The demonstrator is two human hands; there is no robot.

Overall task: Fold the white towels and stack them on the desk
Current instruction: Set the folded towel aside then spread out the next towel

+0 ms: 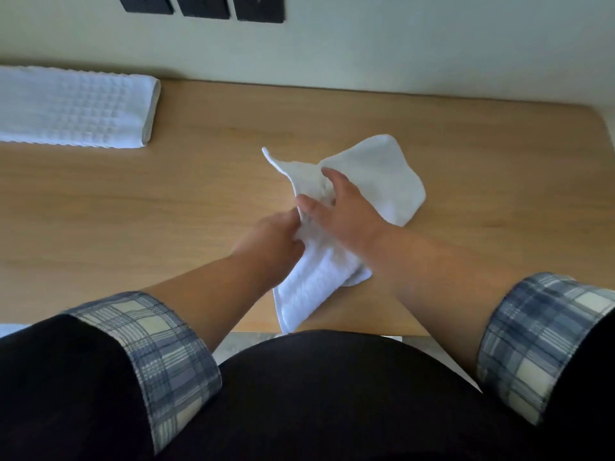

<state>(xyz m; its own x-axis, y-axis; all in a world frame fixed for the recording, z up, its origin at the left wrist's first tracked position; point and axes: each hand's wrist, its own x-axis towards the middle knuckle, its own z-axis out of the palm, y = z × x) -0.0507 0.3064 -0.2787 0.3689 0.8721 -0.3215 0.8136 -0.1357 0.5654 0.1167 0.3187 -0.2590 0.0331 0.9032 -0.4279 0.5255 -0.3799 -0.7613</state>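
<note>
1. Desk (133,201): wooden top, set against a pale wall; serves as the landmark below.
2. Small white towel (376,174): crumpled, lying mid-desk, its near end reaching the desk's front edge.
3. Left hand (269,241): over the desk centre, fingers closed on a bunch of the small white towel.
4. Right hand (342,207): just beside the left, fingers spread, palm pressed onto the same towel.
5. Folded waffle-weave towel (73,108): flat at the desk's far left corner, well apart from the hands.
6. Plaid cuffs (159,354): turned back on both forearms, at the desk's front edge.
</note>
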